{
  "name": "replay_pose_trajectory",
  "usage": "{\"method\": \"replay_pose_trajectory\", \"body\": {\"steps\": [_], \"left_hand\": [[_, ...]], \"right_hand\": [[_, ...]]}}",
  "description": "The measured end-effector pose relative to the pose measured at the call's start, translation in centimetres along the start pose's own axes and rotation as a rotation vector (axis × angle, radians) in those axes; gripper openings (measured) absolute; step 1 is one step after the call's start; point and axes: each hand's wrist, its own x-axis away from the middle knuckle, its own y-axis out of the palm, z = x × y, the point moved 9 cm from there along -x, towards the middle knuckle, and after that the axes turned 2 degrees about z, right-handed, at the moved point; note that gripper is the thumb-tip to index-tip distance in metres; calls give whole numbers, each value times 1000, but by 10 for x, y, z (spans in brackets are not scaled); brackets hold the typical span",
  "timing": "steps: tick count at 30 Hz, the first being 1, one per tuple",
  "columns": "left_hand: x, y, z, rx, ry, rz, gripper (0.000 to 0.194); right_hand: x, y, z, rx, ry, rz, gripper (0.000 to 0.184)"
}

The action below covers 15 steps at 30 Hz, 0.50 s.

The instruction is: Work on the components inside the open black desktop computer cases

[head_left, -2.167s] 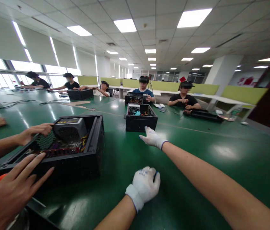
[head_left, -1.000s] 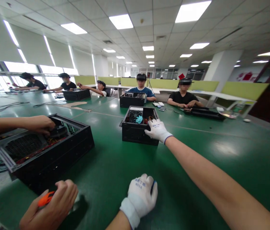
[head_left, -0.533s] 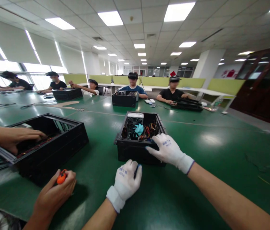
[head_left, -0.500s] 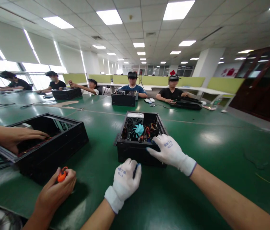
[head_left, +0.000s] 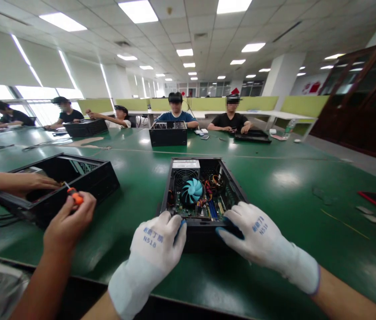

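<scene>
Computer case (head_left: 200, 236) sits open-topped on the green table (head_left: 134, 178), right before us; handling it well probably means even pressure at both near corners, clear of the blue fan (head_left: 192, 191). Our right hand (head_left: 258, 233) clasps the near right corner; our left hand (head_left: 153, 242) curls narrowly at the left one, grip uncertain.

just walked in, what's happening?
The camera wearer's white-gloved left hand and right hand are at the near corners of an open black metal computer case on a green table; the right grips its rim, the left's hold is unclear. A turquoise-bladed fan sits inside. At left, a co-worker's bare hand holds an orange-handled screwdriver beside a second open black case.
</scene>
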Motion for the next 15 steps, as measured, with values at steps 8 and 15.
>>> {"method": "replay_pose_trajectory", "body": {"steps": [8,15], "left_hand": [[24,-16,25,19,116,-88,13],[44,-35,47,143,204,-91,22]], "right_hand": [[38,-20,-21,-51,-33,22,27],[69,-42,-38,-135,-72,24,16]]}}
